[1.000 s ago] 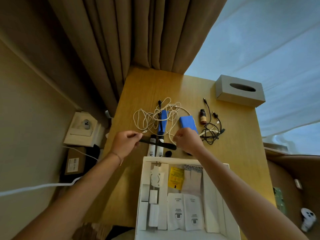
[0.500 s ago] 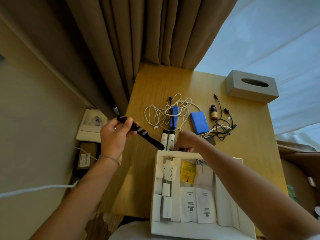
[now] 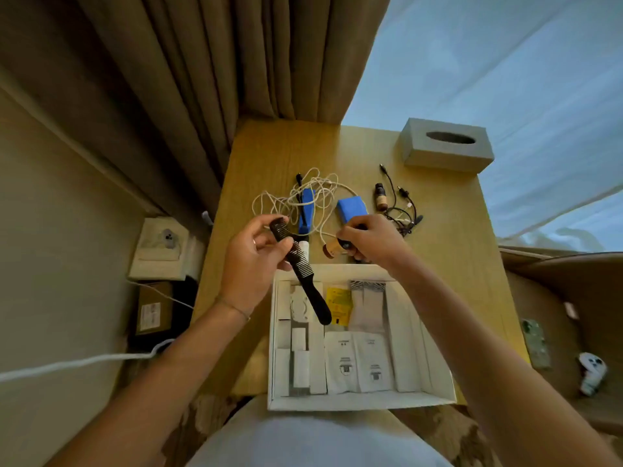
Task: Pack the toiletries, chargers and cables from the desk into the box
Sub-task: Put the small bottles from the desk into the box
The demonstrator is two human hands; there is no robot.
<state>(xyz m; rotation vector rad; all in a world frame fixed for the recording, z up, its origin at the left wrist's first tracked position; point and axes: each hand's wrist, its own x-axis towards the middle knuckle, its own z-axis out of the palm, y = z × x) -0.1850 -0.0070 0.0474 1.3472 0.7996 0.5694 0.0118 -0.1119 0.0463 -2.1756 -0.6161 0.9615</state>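
From my head camera, I had the black comb [image 3: 300,269] in my left hand [image 3: 251,264], its toothed end pinched between thumb and curled fingers while the handle sloped down over the far left corner of the box [image 3: 362,402], not yet resting in it. To do this well, I judged I should lower the handle first into a free strip of the box, lay the comb flat along the white packets rather than across them, and let go only once it sat level, so nothing already packed got shoved aside.

My right hand [image 3: 371,242] was just beyond the box's far rim, fingers curled round a small brown bottle [image 3: 332,248] lying on its side in my grasp; the dark thing at my fingertips may have been its cap, though I could not tell for sure. That one wanted standing or wedging so it would not roll.

My left wrist was bent back with the palm turned toward me, forearm rising from the near left of the box. My right forearm crossed above the box's right side, knuckles up.

Beyond the box, on the desk [image 3: 448,237], waited the white cable [image 3: 303,193], two blue chargers [image 3: 352,210], a second little bottle [image 3: 381,197] and the black cables [image 3: 403,214].
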